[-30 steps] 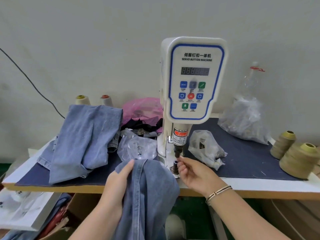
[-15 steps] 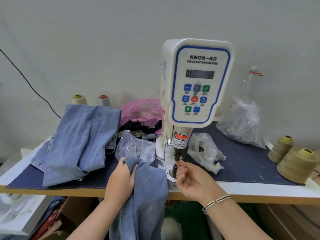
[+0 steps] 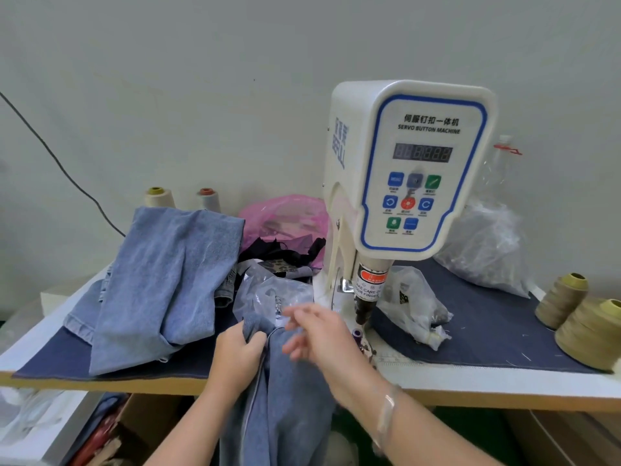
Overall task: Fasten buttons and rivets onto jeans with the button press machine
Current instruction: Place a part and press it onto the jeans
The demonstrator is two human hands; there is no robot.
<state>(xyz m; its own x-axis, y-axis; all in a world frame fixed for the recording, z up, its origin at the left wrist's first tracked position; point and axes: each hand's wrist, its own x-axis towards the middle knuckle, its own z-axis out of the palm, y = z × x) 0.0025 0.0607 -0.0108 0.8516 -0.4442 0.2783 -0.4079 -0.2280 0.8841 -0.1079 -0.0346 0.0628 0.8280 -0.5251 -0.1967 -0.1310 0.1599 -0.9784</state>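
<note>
The pair of light blue denim jeans hangs over the front edge of the wooden work table, at about 6 o'clock from the white servo button machine, and its upper edge lies on the dark blue cloth mat that covers the table top. The left hand grips the upper edge of these jeans with curled fingers. The right hand is blurred; its fingers are spread apart and relaxed, just above the denim, and I cannot tell if they touch it. At 3 o'clock from this hand, near it, stands the dark lower die under the black punch of the machine. At 9 o'clock from the machine a second folded pile of light blue denim rests on the table, and between them lies a clear plastic bag. Behind it is a pink plastic bag. At 3 o'clock from the machine there is a small clear bag with dark metal parts, and further right stand two olive thread cones.
</note>
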